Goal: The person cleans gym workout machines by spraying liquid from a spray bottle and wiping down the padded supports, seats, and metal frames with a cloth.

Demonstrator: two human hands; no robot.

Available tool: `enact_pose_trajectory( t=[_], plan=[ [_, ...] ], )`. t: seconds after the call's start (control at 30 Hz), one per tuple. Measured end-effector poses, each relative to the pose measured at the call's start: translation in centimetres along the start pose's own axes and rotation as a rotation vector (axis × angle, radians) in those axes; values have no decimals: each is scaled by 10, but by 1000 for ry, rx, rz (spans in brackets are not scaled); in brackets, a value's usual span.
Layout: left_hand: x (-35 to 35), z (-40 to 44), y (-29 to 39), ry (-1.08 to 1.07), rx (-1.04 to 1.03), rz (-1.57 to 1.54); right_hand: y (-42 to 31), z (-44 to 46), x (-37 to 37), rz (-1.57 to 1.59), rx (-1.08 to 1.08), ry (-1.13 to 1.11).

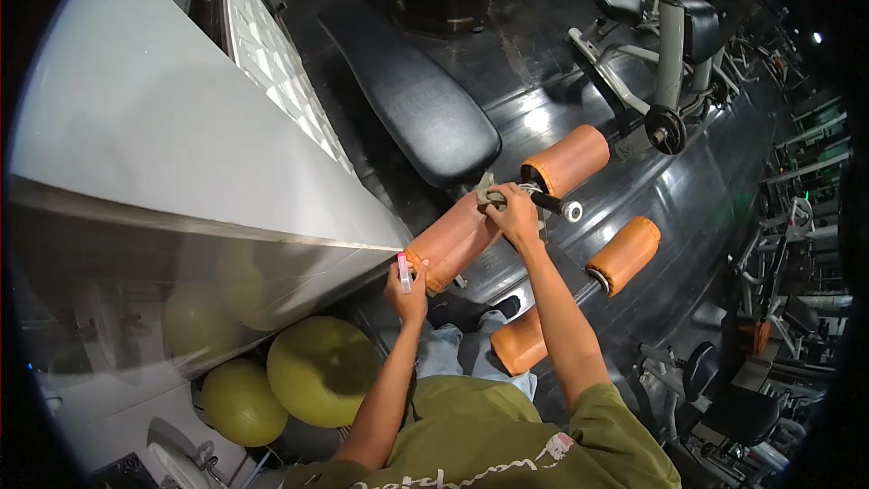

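— Clutching a greyish cloth (486, 188) with the right hand (519, 216) at the far right end of the orange pad (454, 239); clasping a pink-topped container (405, 276) with the left hand (411, 302) at the pad's near left end.
— Handling how?
— Judging the cloth limp, best bunched up, and the container light, stiffish, best gripped round its body. Farther out, finding a black bench (444, 118).

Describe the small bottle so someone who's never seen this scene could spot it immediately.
Start from the long black padded bench in the upper middle. Below its near end is an orange padded roller; at the roller's lower-left end, the person's left grip holds the small bottle. Its slim clear body and pink top set it apart from the roller beside it.
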State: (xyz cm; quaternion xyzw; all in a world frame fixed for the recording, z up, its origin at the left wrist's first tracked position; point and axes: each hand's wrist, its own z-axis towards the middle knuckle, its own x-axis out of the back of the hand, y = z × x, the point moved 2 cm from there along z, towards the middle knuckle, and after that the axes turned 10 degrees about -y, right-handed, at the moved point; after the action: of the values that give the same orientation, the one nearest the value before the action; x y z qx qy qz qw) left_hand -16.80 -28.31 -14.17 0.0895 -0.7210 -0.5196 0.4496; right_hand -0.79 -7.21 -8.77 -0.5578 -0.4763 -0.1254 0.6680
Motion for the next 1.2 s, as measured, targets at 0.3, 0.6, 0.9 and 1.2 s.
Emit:
enact_pose_trajectory(
  t=[0.3,0.6,0.9,1.2],
  plan=[
    [-8,-29,-6,-59,-141,-113,-63,-57,-52,-57,451,-332],
    [-12,-38,-13,-142,14,-148,-24,20,-18,-127,88,72],
    [0,-35,-10,-216,25,-297,-76,-43,-98,-113,361,-357],
    [30,-15,31,-254,-243,4,-5,27,-3,-138,-140,-125]
  ],
)
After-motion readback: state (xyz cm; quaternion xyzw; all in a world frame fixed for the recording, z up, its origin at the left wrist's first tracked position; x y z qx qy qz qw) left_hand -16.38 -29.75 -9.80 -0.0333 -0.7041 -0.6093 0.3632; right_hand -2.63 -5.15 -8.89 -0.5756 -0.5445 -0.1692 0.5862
